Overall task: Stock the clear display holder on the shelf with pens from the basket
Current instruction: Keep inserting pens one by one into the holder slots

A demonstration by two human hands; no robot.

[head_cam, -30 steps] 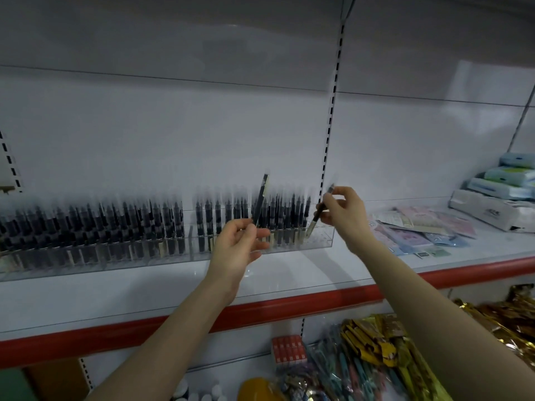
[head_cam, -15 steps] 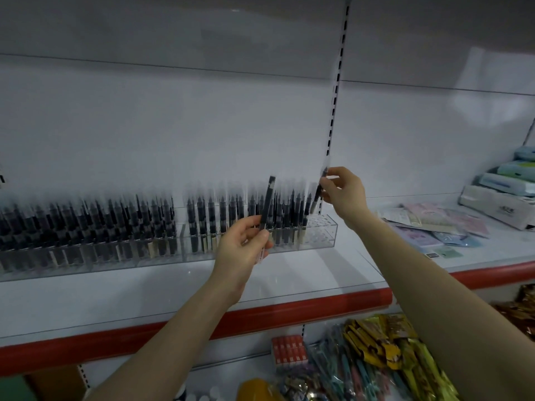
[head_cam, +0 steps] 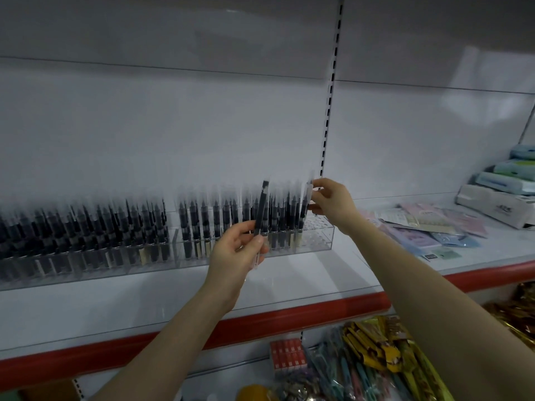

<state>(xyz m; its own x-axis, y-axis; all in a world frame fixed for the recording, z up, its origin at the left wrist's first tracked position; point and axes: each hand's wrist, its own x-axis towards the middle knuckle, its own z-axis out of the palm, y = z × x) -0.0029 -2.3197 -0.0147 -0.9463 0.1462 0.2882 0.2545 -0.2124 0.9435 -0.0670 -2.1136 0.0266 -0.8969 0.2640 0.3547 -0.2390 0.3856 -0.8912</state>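
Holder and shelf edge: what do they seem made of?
Holder: clear glossy rigid plastic, probably acrylic; pens show through its walls. Shelf edge: smooth red strip with soft sheen, plastic or painted metal; cannot tell which.

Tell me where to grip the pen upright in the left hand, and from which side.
Pinch the pen on its dark upper barrel, coming from the right. It stands nearly upright, the left hand grips only its lower part, so the top half is free, and the holder has its empty holes on that side.
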